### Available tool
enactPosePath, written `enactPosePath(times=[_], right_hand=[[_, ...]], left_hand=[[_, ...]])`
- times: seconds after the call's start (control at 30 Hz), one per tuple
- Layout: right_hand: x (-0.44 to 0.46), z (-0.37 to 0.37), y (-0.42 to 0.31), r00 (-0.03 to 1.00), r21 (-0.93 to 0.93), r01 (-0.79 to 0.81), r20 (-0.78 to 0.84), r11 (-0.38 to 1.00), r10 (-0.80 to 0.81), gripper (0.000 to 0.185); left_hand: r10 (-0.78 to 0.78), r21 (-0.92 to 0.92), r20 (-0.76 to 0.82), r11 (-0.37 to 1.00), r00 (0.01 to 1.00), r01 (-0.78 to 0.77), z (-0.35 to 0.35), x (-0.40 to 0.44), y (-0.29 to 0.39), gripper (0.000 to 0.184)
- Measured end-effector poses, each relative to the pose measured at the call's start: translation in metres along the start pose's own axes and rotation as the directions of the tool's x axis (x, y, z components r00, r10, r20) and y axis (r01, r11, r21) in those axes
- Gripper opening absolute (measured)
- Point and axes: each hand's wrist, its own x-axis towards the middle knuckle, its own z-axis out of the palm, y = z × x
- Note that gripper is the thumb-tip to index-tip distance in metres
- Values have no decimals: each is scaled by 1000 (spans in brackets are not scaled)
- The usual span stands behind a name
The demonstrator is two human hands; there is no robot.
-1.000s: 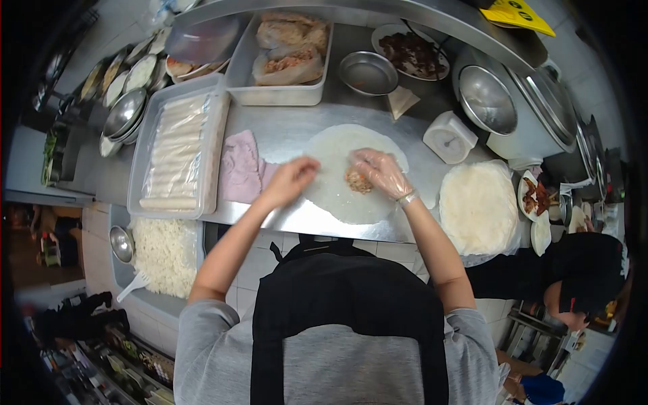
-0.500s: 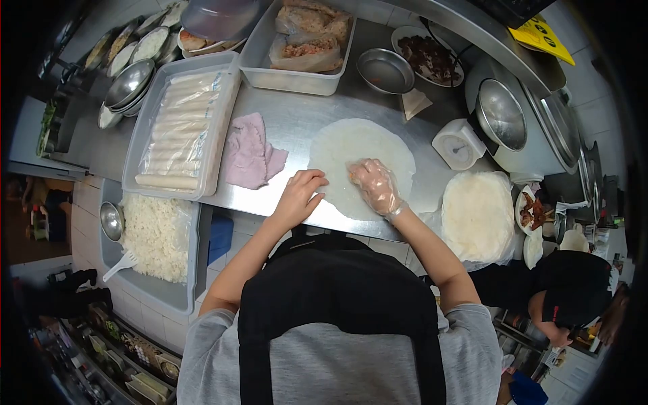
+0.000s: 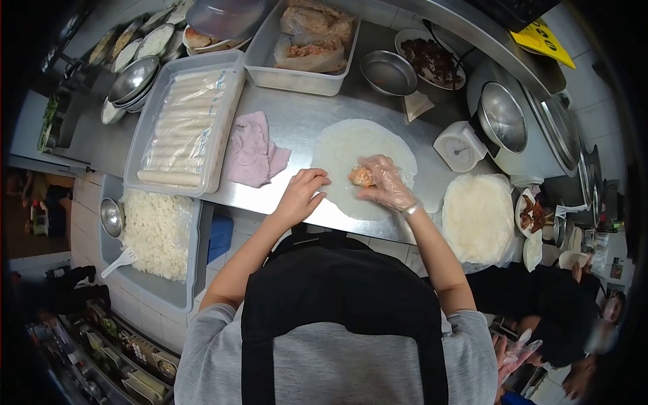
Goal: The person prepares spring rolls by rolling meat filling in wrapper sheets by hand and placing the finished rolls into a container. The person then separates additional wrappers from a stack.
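A round, pale translucent wrapper sheet (image 3: pixel 337 145) lies flat on the steel counter. On its right half sits a lump of orange-pink minced filling (image 3: pixel 362 176). My right hand (image 3: pixel 391 183), in a clear plastic glove, cups the lump from the right, fingers above and thumb below. The palm side is hidden. My bare left hand (image 3: pixel 302 194) rests open at the sheet's left edge, fingertips on or beside it and fingers slightly bent. To the right is a stack of pale wrapper sheets (image 3: pixel 478 219) on plastic.
A pink cloth (image 3: pixel 253 150) lies left of the sheet, beside a tub of white rolls (image 3: pixel 224 152). Behind are a tub with bagged filling (image 3: pixel 297 80), a metal bowl (image 3: pixel 388 73) and a dial scale (image 3: pixel 461 147). Shredded white food (image 3: pixel 156 233) fills a lower bin. Another person (image 3: pixel 540 307) is at right.
My right hand has shifted right and turned, uncovering the lump of filling that it mostly hid before. My left hand has stayed in place. The person at right has moved.
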Motion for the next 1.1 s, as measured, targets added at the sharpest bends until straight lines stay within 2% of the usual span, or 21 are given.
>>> enactPosePath(times=[0.03,0.07,0.13,0.17,0.23,0.27,0.33,0.37,0.47,0.53,0.57,0.63,0.87,0.97,1.0,1.03,1.07,1.1], right_hand=[[1,-7,-8,999,81,11,-42,997,-8,58],[4,-6,-9,999,81,12,-37,997,-9,58],[11,-3,-9,989,-78,126,-72,989,-132,52],[12,0,-11,988,-77,130,-70,989,-135,52],[16,10,-13,982,-184,188,53,965,-181,48],[18,17,-9,981,-182,191,57,965,-184,48],[20,28,0,995,-170,62,91,983,-47,44],[21,26,-4,995,-171,62,94,983,-46,44],[23,8,-24,984,-181,0,173,984,32,52],[5,-4,-27,986,-218,160,-16,963,-168,68],[-8,-5,-25,985,-218,164,-12,962,-171,68],[-29,0,-18,984,-307,141,150,941,-98,78],[-6,36,-28,980,-352,174,149,920,-129,70],[1,37,-16,978,-302,208,84,930,-192,64],[3,30,-2,990,22,104,90,994,-106,60],[4,28,9,992,340,-15,123,940,-29,56],[5,21,-1,992,338,-13,125,941,-31,56],[5,6,-22,997,101,-78,8,992,77,53]], left_hand=[[8,2,-1,1000,1000,-8,2,-1,-1,28],[5,0,-3,1000,1000,-5,1,-1,0,28],[7,-1,6,1000,1000,-7,-1,-1,2,29],[3,0,3,1000,1000,-3,0,-1,1,29],[11,-3,-10,1000,1000,-11,1,-2,1,29],[7,-3,-12,1000,1000,-7,1,-2,1,29],[21,19,-13,1000,1000,-21,2,-3,1,30],[20,17,-14,1000,1000,-20,3,-4,2,30],[55,85,-27,995,998,-53,2,-10,5,32],[53,204,-50,978,997,-42,-1,-17,9,35],[49,204,-54,978,997,-37,-3,-20,8,35],[60,192,-67,980,996,-46,-6,-24,5,37],[50,195,-49,980,998,-40,-6,-22,4,38],[52,192,-44,980,998,-43,-5,-23,4,38],[49,196,-39,980,998,-40,-5,-23,4,38],[46,200,-37,979,998,-37,-6,-23,3,38],[45,200,-41,979,998,-36,-6,-22,4,38],[40,206,-39,978,998,-31,-6,-23,5,38]])
